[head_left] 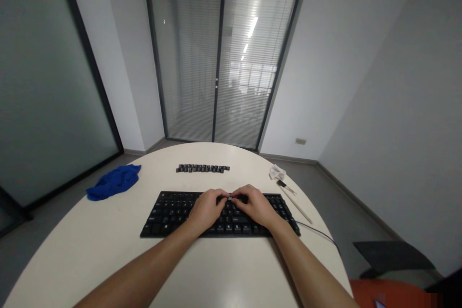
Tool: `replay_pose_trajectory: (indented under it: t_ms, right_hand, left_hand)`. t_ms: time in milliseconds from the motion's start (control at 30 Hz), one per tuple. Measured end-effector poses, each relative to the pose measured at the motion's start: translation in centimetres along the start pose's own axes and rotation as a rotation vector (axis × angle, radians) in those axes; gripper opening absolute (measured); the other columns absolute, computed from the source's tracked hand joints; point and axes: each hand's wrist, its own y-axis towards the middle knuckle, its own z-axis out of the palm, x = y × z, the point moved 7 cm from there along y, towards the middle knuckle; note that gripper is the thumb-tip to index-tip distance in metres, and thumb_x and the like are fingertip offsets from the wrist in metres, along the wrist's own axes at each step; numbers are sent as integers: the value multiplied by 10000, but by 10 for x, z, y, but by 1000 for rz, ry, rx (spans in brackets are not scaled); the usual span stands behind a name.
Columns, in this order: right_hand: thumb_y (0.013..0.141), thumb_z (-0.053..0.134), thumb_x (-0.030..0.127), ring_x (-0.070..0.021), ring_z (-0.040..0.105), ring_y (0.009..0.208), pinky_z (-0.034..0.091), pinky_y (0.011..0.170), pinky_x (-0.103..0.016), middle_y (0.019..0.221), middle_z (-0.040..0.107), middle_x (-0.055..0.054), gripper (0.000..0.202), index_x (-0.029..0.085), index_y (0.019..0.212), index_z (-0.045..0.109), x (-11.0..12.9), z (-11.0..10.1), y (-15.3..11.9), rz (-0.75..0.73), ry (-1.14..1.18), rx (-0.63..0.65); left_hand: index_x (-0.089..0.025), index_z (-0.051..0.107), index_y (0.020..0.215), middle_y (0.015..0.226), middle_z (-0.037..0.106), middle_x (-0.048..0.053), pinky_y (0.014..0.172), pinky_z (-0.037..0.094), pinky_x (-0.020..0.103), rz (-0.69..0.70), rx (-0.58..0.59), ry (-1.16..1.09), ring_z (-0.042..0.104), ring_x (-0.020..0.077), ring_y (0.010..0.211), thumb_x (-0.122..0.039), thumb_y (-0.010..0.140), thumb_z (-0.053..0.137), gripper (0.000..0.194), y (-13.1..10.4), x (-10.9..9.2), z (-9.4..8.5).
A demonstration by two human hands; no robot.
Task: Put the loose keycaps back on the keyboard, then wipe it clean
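Observation:
A black keyboard [169,211] lies flat across the table in front of me. Over its upper middle, my left hand [208,209] and my right hand [254,204] meet with bent fingers. The fingertips and thumbs of both pinch from either side at one small keycap [230,198], mostly covered by the fingers. Beyond the keyboard, several loose black keycaps [202,168] stand in two rows. Whether the pinched keycap is seated or lifted is too small to tell.
On the pale round table [108,245], a blue cloth [115,183] lies crumpled at left. A white crumpled tissue [277,172], a dark-tipped brush [282,184] and a thin wooden stick [298,207] are at right. The keyboard's cable [321,233] runs over the right edge, near a chair [393,256].

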Motion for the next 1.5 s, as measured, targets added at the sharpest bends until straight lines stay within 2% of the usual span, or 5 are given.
replay_pose_trajectory:
  t_ms: [367, 700, 967, 1500]
  right_hand:
    - [857, 692, 289, -239, 674, 973, 492, 903, -359, 986, 760, -35, 167, 269, 1000, 777, -9, 3, -1, 18, 52, -7]
    - [866, 683, 336, -233, 685, 960, 495, 908, -350, 980, 767, -37, 167, 249, 962, 787, -10, 3, 0, 65, 108, 1]
    - [866, 673, 300, -235, 689, 967, 496, 933, -367, 979, 769, -33, 150, 228, 954, 771, -10, 3, 1, 82, 159, 9]
    - [853, 688, 277, -226, 689, 952, 495, 915, -349, 966, 767, -29, 127, 223, 931, 773, -14, 4, 0, 78, 152, 15]
  left_hand:
    - [-249, 767, 959, 1055, 769, 22, 947, 509, 330, -1, 7, -13, 691, 222, 1028, -226, 880, 599, 187, -1, 2, 1]
    - [-255, 781, 933, 1030, 770, 11, 958, 511, 329, 33, -44, 50, 683, 207, 1020, -180, 843, 617, 202, -2, -1, -1]
    - [-252, 776, 983, 1026, 764, 33, 947, 518, 338, -26, -20, 75, 689, 215, 994, -199, 858, 593, 227, -1, -2, -2]
    - [-241, 778, 1030, 1082, 767, 15, 1001, 504, 339, -21, -7, 79, 684, 206, 1053, -145, 861, 504, 336, -3, -6, -4]
